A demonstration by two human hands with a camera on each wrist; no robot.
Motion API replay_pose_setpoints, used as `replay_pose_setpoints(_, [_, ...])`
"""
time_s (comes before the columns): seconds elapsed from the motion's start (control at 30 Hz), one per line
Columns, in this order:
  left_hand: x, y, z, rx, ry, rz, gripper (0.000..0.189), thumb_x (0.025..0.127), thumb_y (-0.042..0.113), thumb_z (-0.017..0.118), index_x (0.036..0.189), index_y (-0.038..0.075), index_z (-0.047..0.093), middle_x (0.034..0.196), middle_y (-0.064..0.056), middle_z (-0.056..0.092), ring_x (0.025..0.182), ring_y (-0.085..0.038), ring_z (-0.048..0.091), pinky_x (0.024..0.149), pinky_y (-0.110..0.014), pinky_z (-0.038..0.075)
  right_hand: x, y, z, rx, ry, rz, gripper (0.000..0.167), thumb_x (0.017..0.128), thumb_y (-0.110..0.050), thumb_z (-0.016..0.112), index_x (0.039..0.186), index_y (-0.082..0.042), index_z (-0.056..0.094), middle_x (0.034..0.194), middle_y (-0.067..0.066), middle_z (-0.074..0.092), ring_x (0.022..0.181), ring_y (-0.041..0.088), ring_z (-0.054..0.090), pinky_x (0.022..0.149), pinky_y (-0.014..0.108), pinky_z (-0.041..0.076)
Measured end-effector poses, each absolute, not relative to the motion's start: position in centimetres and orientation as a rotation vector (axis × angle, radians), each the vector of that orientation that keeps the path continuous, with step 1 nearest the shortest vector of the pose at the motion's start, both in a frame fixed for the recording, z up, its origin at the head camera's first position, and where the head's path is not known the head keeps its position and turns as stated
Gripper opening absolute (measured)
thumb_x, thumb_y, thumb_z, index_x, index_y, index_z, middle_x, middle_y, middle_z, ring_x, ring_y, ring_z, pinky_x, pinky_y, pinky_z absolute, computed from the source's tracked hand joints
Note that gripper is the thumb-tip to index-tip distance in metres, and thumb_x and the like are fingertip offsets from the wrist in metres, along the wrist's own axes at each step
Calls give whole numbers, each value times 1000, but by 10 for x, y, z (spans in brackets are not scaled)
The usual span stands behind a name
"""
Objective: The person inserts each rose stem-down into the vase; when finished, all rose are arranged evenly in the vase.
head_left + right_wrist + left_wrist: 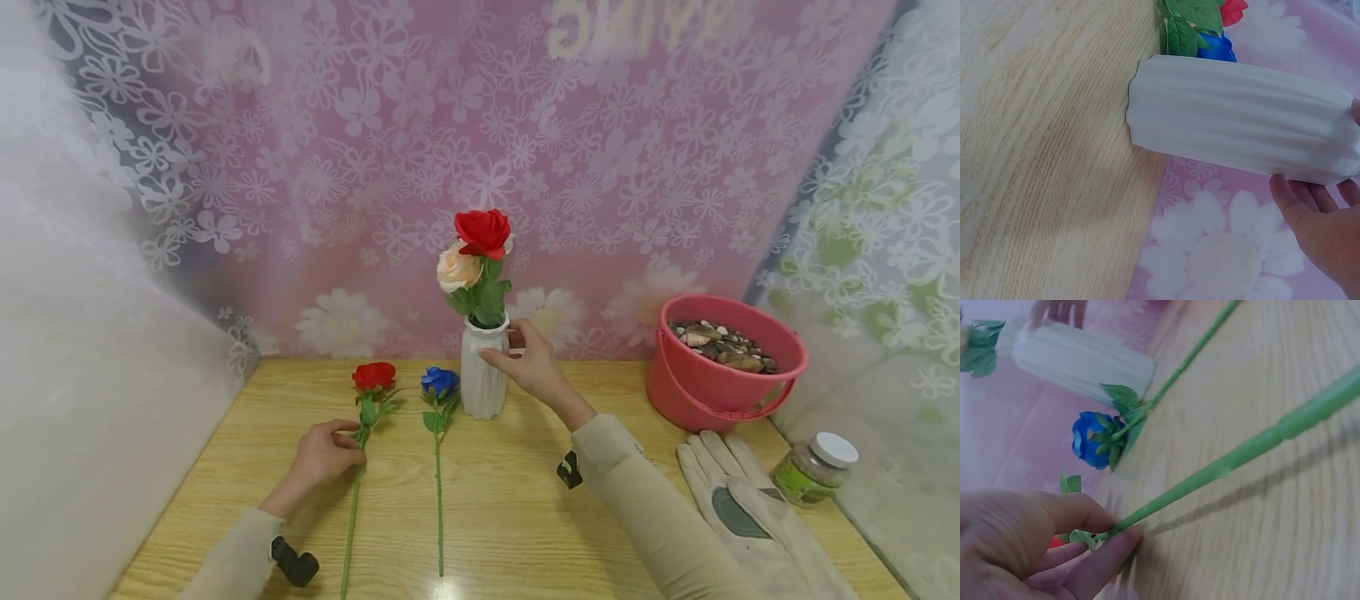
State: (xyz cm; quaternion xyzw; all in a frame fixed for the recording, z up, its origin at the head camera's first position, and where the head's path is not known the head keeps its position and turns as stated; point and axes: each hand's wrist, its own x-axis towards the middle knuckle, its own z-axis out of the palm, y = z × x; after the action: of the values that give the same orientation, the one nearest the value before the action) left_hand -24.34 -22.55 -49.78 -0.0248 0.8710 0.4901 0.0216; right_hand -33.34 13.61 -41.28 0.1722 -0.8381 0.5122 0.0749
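Note:
My left hand (322,454) pinches the green stem (1222,465) of a red rose (373,377) just below its leaves, low over the tabletop at the left. To its right lies a blue rose (439,382), its stem pointing toward me. A white ribbed vase (482,375) stands upright behind, holding a second red rose (483,232) and a peach rose (458,268). Near its neck, my right hand (536,362) grips the vase from the right side, thumb in front. The right wrist view shows fingertips (1282,187) against the vase's wall.
At the back right stands a pink bucket (686,392) of stones and shells, its handle hanging in front. Pale work gloves (757,533) and a jar (810,479) with a white lid lie near the right edge. A floral curtain (360,208) hangs behind the wooden table (525,533).

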Motion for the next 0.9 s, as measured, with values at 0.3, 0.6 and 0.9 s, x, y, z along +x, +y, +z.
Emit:
replay_pose_setpoints(0.3, [-243, -229, -486, -113, 2492, 1710, 51, 93, -1, 76, 140, -12, 58, 118, -30, 73, 90, -30, 78, 77, -41, 68, -333, 136, -414, 505, -2522, 1539, 61, 93, -45, 81, 141, -20, 53, 128, 8, 67, 114, 27, 68, 91, 46, 64])
replay_pose_setpoints(0.6, [-251, -229, -472, -101, 2418, 1952, 59, 101, 2, 69, 154, -8, 45, 146, -35, 57, 106, -24, 78, 93, -41, 65, -333, 135, -412, 512, -2523, 1532, 62, 93, -47, 80, 142, -21, 53, 129, 7, 67, 117, 27, 67, 96, 48, 62])
replay_pose_setpoints(0.9, [-260, -227, -450, -113, 2287, 2218, 59, 103, 5, 66, 154, -12, 41, 124, -15, 69, 89, -1, 76, 92, -27, 64, -333, 136, -413, 508, -2519, 1538, 63, 92, -48, 81, 142, -21, 54, 128, 7, 67, 115, 26, 68, 92, 45, 64])
